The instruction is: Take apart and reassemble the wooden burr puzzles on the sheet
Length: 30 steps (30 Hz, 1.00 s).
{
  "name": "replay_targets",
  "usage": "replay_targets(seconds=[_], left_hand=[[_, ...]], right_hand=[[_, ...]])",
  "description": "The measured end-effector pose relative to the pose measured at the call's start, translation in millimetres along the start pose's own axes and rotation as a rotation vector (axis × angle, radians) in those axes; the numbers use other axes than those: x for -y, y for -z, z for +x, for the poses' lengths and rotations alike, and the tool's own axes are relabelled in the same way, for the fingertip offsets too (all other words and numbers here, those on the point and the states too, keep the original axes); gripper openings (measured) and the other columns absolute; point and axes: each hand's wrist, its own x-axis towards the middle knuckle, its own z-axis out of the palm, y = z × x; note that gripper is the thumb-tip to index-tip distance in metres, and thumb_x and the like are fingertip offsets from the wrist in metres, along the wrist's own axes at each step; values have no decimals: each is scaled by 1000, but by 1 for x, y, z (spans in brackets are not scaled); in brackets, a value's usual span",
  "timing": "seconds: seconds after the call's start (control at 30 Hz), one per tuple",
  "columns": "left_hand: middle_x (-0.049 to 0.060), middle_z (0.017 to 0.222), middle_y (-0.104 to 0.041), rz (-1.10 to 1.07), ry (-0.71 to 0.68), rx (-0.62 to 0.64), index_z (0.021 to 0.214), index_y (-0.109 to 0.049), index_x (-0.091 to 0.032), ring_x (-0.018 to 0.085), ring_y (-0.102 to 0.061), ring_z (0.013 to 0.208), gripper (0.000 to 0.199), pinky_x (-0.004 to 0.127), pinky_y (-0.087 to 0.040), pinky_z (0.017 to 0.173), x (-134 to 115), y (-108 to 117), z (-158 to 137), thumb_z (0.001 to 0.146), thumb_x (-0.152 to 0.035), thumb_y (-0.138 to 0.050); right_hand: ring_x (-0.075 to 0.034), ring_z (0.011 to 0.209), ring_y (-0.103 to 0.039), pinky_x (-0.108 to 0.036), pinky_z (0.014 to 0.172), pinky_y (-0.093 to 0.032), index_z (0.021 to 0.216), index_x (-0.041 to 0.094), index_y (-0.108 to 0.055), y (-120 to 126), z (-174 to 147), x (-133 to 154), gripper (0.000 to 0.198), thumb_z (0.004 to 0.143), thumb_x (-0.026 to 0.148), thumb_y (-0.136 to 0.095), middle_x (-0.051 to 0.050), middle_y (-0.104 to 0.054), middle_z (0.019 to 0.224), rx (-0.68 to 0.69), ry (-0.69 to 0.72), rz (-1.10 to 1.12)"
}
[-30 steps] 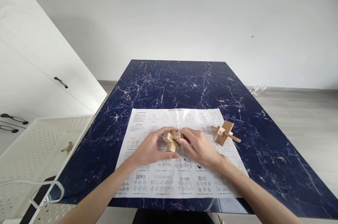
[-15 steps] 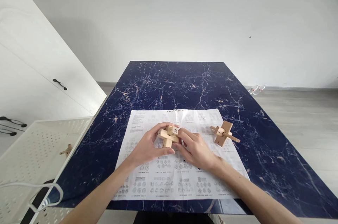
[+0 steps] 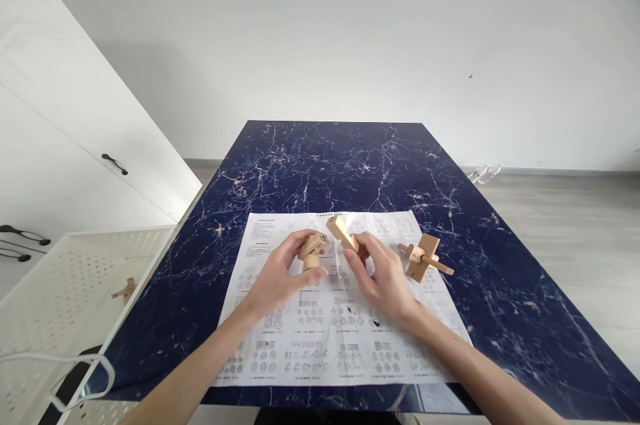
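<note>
Wooden block cluster point(image 3: 312, 253) is sitting in the left hand point(image 3: 280, 271), over the upper middle of a printed sheet point(image 3: 357, 338). Can't tell if it's touching the paper. Left fingers are curling round the far side, thumb lying along the near side, so that hand is holding the cluster in a half-closed grasp. At least 2 pieces are showing there, 1 of them carrying a dark round mark.

Right hand point(image 3: 384, 275) is pinching a loose notched block point(image 3: 341, 233) by its near end, thumb against fingers. Block is tilting up and leftward, its notch showing, far end pointing away from the person. It's standing apart from the cluster, small gap between.

Cross-shaped wooden assembly point(image 3: 421, 257) is lying right of the right hand, straddling the sheet's right edge, a rod poking out both sides. 1 face is showing a "2".

Sheet is lying on the blue marbled table point(image 3: 320, 165), fold creases showing. Another small wooden piece point(image 3: 126, 289) is resting on the white perforated tray point(image 3: 50, 291) at left, a white cable point(image 3: 87, 357) looping nearer the person.
</note>
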Motion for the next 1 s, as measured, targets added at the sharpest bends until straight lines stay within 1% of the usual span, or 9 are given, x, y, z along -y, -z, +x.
replay_targets(seconds=[0.1, 0.27, 0.37, 0.47, 0.57, 0.63, 0.73, 0.87, 1.0], left_hand=[[13, 142, -68, -4, 13, -71, 141, -57, -27, 30, -71, 125, 56, 49, -62, 103, 1, -1, 0, 92, -43, -81], [10, 136, -69, 136, -2, -190, 137, -58, -29, 33, -71, 123, 62, 54, -59, 107, 1, -4, -2, 85, -43, -88], [8, 137, -69, 241, -42, -186, 136, -58, -30, 32, -71, 123, 63, 54, -58, 108, -1, -7, -2, 83, -45, -90], [6, 132, -70, 335, -122, -143, 131, -59, -30, 31, -70, 121, 61, 51, -58, 106, 1, -9, -2, 81, -43, -92], [5, 130, -71, 400, -179, -73, 133, -58, -31, 30, -70, 117, 63, 49, -60, 101, 5, -11, -3, 82, -44, -92], [5, 133, -70, 436, -216, -32, 137, -56, -32, 30, -69, 120, 66, 48, -59, 102, 8, -11, -4, 82, -46, -91], [5, 135, -69, 486, -243, 20, 140, -55, -34, 30, -66, 123, 69, 50, -57, 105, 9, -12, -6, 83, -47, -91], [4, 133, -71, 518, -238, 44, 141, -54, -34, 30, -67, 121, 69, 51, -58, 103, 8, -13, -7, 83, -46, -91], [3, 136, -71, 534, -283, 48, 141, -53, -35, 30, -66, 123, 69, 52, -55, 108, 9, -13, -6, 84, -45, -91]], right_hand=[[-17, 64, -58, -30, 60, -42, 103, 21, -61, -1, 4, -10, 20, 111, 37, -51, -3, -64, 83, -13, -80, -142], [-17, 61, -58, -29, 52, -32, 100, 20, -67, -5, 3, -24, 26, 109, 41, -53, -5, -67, 87, 68, -101, -391], [-22, 73, -65, -30, 53, -37, 109, 20, -67, -6, 2, -24, 27, 110, 42, -52, -9, -69, 98, 66, -80, -455], [-28, 96, -69, -37, 70, -54, 123, 20, -63, -4, 3, -17, 28, 111, 43, -51, -14, -68, 116, 9, 17, -320], [-25, 96, -68, -40, 83, -58, 120, 22, -62, 0, 4, -7, 23, 113, 38, -48, -11, -69, 109, 75, 82, -60], [-23, 89, -68, -39, 79, -58, 120, 22, -62, 0, 4, -2, 22, 113, 37, -47, -8, -70, 101, 150, 101, 24], [-24, 85, -69, -38, 73, -57, 122, 22, -62, -3, 2, 1, 21, 111, 35, -50, -8, -73, 95, 204, 132, 33], [-23, 77, -69, -36, 66, -54, 115, 22, -63, -6, 0, -3, 16, 111, 33, -51, -7, -73, 89, 192, 170, -22], [-20, 67, -63, -33, 60, -47, 106, 22, -62, -7, 0, -3, 21, 112, 35, -47, -5, -69, 81, 173, 192, -93]])
